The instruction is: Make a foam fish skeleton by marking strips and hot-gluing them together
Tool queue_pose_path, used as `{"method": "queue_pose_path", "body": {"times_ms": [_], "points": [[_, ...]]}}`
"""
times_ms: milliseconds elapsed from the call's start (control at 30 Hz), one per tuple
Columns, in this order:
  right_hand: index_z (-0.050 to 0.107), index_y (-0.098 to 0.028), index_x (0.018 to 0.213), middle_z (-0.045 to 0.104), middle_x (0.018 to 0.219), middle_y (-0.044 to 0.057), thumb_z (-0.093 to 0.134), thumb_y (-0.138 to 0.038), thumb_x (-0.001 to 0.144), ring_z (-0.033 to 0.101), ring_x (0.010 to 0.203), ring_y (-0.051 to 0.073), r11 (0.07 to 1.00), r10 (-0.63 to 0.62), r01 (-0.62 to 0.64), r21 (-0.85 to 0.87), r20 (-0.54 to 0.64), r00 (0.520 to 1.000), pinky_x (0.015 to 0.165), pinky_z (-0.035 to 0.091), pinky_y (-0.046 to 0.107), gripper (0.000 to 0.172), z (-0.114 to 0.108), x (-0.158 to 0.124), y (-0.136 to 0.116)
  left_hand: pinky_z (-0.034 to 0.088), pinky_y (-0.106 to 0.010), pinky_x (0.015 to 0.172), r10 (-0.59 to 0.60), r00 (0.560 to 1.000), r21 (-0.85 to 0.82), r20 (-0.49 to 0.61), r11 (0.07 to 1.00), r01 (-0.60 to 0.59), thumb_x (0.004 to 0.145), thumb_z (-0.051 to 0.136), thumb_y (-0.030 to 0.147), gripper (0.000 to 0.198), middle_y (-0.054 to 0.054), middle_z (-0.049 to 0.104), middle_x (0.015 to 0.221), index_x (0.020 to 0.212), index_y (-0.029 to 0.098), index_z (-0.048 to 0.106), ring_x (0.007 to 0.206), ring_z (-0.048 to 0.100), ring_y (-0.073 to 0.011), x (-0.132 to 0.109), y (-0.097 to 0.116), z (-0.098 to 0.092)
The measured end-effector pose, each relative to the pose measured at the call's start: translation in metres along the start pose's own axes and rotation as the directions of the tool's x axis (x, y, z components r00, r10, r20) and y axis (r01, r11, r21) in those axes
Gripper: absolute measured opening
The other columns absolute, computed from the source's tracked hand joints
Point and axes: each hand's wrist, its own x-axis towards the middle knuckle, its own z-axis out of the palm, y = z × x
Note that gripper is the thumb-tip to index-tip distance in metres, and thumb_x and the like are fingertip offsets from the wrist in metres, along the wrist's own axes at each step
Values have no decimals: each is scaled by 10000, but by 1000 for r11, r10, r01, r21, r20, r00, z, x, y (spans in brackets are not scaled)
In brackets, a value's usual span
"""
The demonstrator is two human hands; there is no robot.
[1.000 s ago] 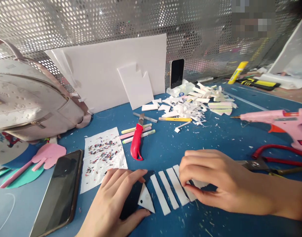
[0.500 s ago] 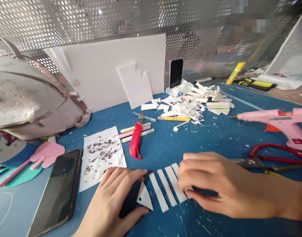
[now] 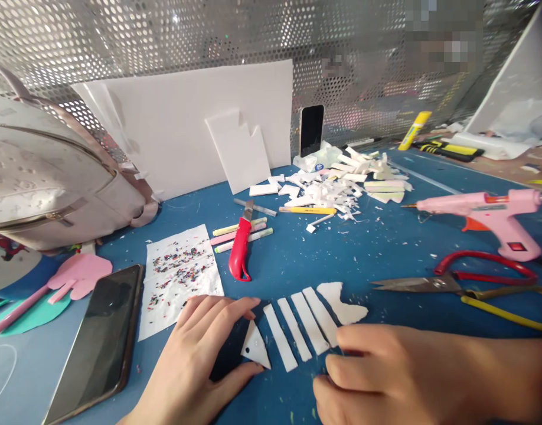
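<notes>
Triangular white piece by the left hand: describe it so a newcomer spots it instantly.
On the blue tabletop, at the lower middle of the head view, find the row of white pieces. The triangular white piece is at its left end, within the open curve of the left hand. Unlike the long strips beside it, it is wedge-shaped and bears a black dot.

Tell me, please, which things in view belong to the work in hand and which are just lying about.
Seemingly in the job: triangular white piece by the left hand, white strips, notched white piece.

Apparently just lying about: flat-lying phone, backpack, yellow glue stick, pink glue gun, red-handled knife, scissors.
</notes>
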Motion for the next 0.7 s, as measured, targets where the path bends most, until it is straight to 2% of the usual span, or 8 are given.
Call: {"method": "queue_pose_path", "body": {"times_ms": [100,200,333,433,700], "points": [[725,-178,830,702,872,2,510,-178,972,487,680,167,1000,-28,29,11,-54,998,545,445,362,258,-5,8,8,464,-334,944,-19,1000,-12,7,1000,20,948,658,488,527,16,683,1157,1402,324,444,1061,595,-201,0,2,-2],[689,-169,818,651,739,6,467,-132,988,444,613,164,996,56,-52,76,-44,997,570,426,346,282,-7,10,15,456,-337,946,-17,1000,-27,18,999,17,948,665,473,534,20,681,1155,1405,328,430,1058,603,-196,2,3,-3],[624,-175,888,646,800,-1,540,-106,931,482,691,150,950,204,-196,243,-8,979,663,433,310,117,-8,8,19,456,-339,930,3,999,-29,32,1000,-2,943,675,463,551,19,682,1152,1407,320,415,1039,611,-193,3,2,-3],[584,-186,918,647,808,-18,547,-60,870,497,715,126,889,306,-287,357,3,952,717,437,277,141,-8,8,19,449,-343,943,-24,999,-29,42,999,25,942,678,458,553,32,676,1151,1408,334,407,1053,603,-191,2,1,-3],[540,-212,882,640,794,-19,519,-31,823,511,722,118,802,347,-335,494,70,935,732,441,270,191,-8,9,23,457,-354,942,-23,998,-38,52,999,25,936,687,447,573,14,675,1166,1419,323,404,1056,606,-206,0,1,-2]]}}
